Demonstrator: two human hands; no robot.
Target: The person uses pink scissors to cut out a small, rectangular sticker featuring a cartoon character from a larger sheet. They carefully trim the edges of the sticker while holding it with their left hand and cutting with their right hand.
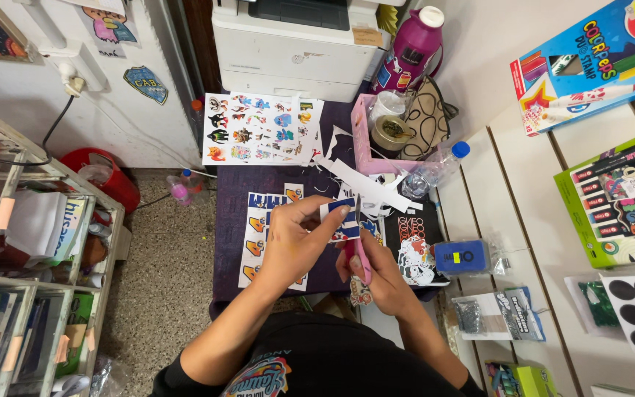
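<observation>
My left hand (299,235) pinches a small blue and white printed sticker piece (339,218) between thumb and fingers above the dark purple table (229,242). My right hand (380,276) grips pink-handled scissors (360,246), whose blades point up into the edge of that piece. Under my hands lie strips of printed stickers (255,235) in blue, orange and white. A larger sheet of colourful cartoon stickers (259,129) lies farther back on the table. Cut-out stickers (414,259) and white paper scraps (365,184) sit to the right of my hands.
A white printer (295,48) stands at the back, with a magenta bottle (414,45) beside it. A pink box (376,140) holds tape rolls. A clear plastic bottle (435,169), a blue stamp pad (461,257), shelves at left and a display wall with art supplies at right surround the table.
</observation>
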